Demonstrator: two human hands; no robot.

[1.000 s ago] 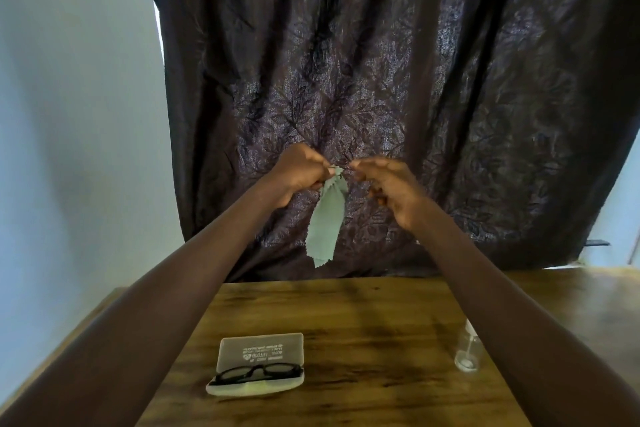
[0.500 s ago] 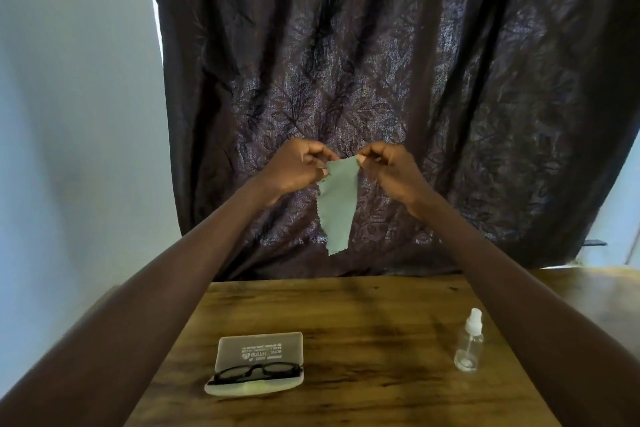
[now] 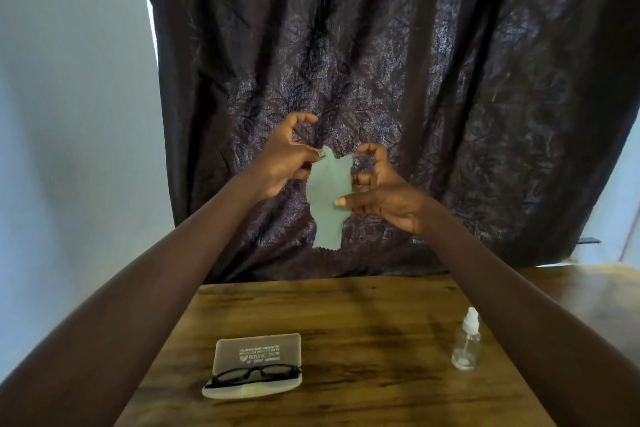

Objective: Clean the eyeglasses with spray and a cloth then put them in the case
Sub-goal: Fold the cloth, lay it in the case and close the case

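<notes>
— Fingers (image 3: 306, 149) on the left hand (image 3: 284, 166) are pinching the cloth (image 3: 327, 204) at its top left corner. The index finger is arching up free above the pinch.

— Right hand (image 3: 388, 198)?

— One fingertip is lying flat on the front of the cloth near its right edge. The other fingers are curling loosely just beside that edge. The fabric is hiding whatever is behind it, so I cannot tell if this hand is gripping or only touching.

— Where is the cloth sitting?

— It is hanging in the air between the two hands, mid-frame. It is pale green with a zigzag bottom edge, well above the table (image 3: 363, 315).

— Eyeglasses (image 3: 256, 374)?

— Lower left of centre. They have a black frame and are lying across the near half of the case (image 3: 258, 352), touching it. The case is lying open on the table, its printed lid lying back toward the far side.

— Spray?

— The spray bottle (image 3: 465, 345) is clear with a white cap. It is standing upright on the table at lower right, just left of the right forearm in the picture and well apart from the case. Both are sitting well below the hands.

— Background?

— A dark curtain (image 3: 415, 80) is filling the upper middle and right of the frame, and a pale wall (image 3: 69, 114) is showing at the left.
</notes>
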